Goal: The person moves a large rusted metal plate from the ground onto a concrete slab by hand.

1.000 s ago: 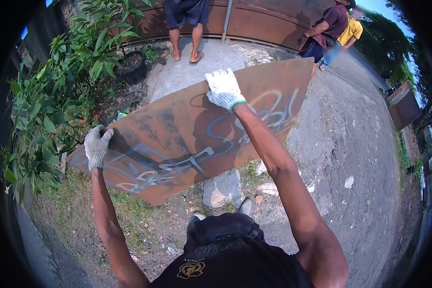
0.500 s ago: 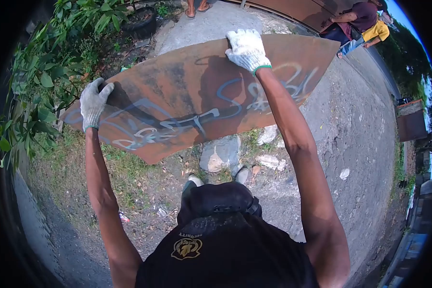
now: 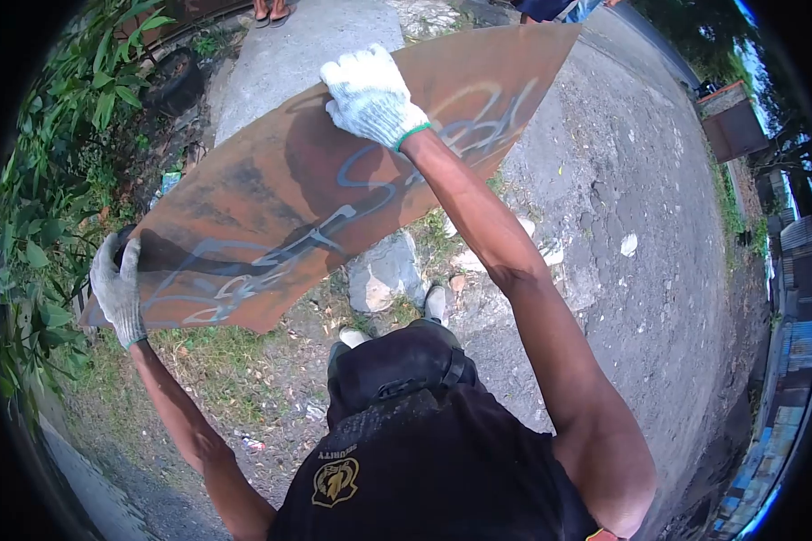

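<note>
— What's the ground like out here?

— Outdoors, a rough grey road (image 3: 659,198) runs up the right side, with a strip of dirt and thin grass (image 3: 216,361) on the near left and leafy bushes (image 3: 54,180) along the left edge.

— And closest to the camera?

— The person's black shirt (image 3: 424,487) and dark trousers, then two shoe tips beside a pale stone (image 3: 383,275) on the ground.

— Where is the sheet?

— The rusty metal sheet (image 3: 271,198), sprayed with blue and white graffiti, is held off the ground in front of the person, tilted, its low end near left and its high end far right.

— How are the hands on it?

— Both wear white knit gloves. The left hand (image 3: 117,287) curls its fingers round the low left corner, closed on the edge. The right hand (image 3: 370,95) grips the far upper edge, fingers folded over it.

— Anything beyond?

— A concrete slab (image 3: 298,54), a black pot (image 3: 176,81) by the bushes, and a bystander's sandalled feet (image 3: 271,9) at the top.
</note>
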Motion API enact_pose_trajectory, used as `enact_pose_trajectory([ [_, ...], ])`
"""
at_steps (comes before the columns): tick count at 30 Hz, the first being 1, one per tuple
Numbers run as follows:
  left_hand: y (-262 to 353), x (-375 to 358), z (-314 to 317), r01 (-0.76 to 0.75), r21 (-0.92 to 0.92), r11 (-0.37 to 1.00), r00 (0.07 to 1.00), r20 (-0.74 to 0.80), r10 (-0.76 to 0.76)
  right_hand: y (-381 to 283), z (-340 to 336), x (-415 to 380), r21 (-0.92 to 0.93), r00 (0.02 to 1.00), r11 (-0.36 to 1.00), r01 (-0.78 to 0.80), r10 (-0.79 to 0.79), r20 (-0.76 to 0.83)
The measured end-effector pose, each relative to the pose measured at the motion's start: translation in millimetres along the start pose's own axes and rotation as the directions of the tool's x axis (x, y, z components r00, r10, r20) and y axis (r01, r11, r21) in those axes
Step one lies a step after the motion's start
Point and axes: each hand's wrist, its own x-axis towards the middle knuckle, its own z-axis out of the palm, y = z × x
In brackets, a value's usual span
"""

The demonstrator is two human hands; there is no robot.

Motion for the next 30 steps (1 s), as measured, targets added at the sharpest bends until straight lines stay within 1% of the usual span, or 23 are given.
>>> enact_pose_trajectory([
  [2, 1.7, 1.2, -0.7, -0.055, 0.06, 0.997, 0.997, -0.042, 0.057, -0.7, -1.5, -2.9, -0.002, 1.0, 1.0, 0.005, -0.005, -0.011],
  [6, 7.5, 9.2, 1.9, -0.104, 0.092, 0.99, 0.994, -0.011, 0.105, -3.6, 4.6, -1.9, -0.023, 1.0, 1.0, -0.01, 0.01, 0.017],
  [7, 9.3, 9.9, 5.5, -0.116, 0.133, 0.984, 0.992, -0.03, 0.121, -4.5, 6.0, -2.7, -0.022, 1.0, 1.0, -0.01, 0.011, 0.01],
  [9, 13.8, 12.5, 10.3, -0.107, 0.115, 0.988, 0.994, 0.024, 0.105, -5.2, 8.8, -1.3, -0.029, 1.0, 0.999, -0.014, 0.014, -0.006],
  [11, 18.9, 13.7, 17.0, -0.097, 0.091, 0.991, 0.994, 0.051, 0.093, -6.0, 8.5, -1.3, -0.009, 1.0, 1.0, -0.025, 0.026, 0.014],
  [12, 18.8, 16.0, 21.1, -0.061, 0.042, 0.997, 0.995, 0.085, 0.057, -7.6, 6.4, 0.1, 0.002, 0.999, 0.999, -0.032, 0.032, 0.025],
  [13, 18.8, 17.9, 24.6, -0.022, -0.006, 1.0, 0.992, 0.123, 0.023, -8.3, 3.6, 1.7, 0.012, 0.996, 0.999, -0.042, 0.041, 0.074],
  [14, 19.2, 18.8, 28.7, 0.018, -0.052, 0.999, 0.987, 0.163, -0.01, -9.0, 2.9, 2.9, 0.01, 0.997, 0.999, -0.047, 0.046, 0.06],
  [15, 20.2, 16.6, 32.7, -0.009, -0.01, 1.0, 0.992, 0.125, 0.01, -9.6, 5.1, 2.9, 0.008, 0.997, 0.999, -0.052, 0.051, 0.049],
  [18, 22.4, 12.9, 35.1, -0.022, 0.016, 1.0, 0.997, 0.076, 0.02, -8.3, 8.5, -0.6, 0.018, 0.998, 0.998, -0.053, 0.053, -0.017],
  [20, 25.6, 17.3, 37.0, -0.044, 0.027, 0.999, 0.996, 0.081, 0.042, -6.6, 16.0, 0.2, 0.049, 0.996, 0.998, -0.041, 0.044, -0.073],
  [22, 25.0, 13.9, 30.9, -0.045, 0.053, 0.998, 0.996, 0.079, 0.041, -5.1, 13.9, 3.8, 0.044, 0.997, 0.997, -0.06, 0.062, -0.044],
  [23, 24.3, 14.7, 31.3, -0.052, 0.035, 0.998, 0.998, 0.049, 0.05, -6.3, 14.0, 6.8, 0.052, 0.998, 0.997, -0.06, 0.062, -0.031],
  [24, 25.3, 13.9, 31.1, -0.106, 0.037, 0.994, 0.994, 0.006, 0.105, -4.8, 17.8, 8.1, 0.042, 0.995, 0.998, -0.049, 0.052, -0.085],
  [28, 18.3, 16.1, 37.9, -0.115, 0.073, 0.991, 0.993, -0.001, 0.115, -3.7, 14.9, 8.6, 0.102, 0.986, 0.995, -0.008, 0.025, -0.166],
  [30, 21.4, 18.8, 38.0, -0.104, 0.073, 0.992, 0.995, 0.008, 0.104, 0.0, 12.3, 9.0, 0.032, 0.991, 0.999, -0.002, 0.007, -0.133],
])
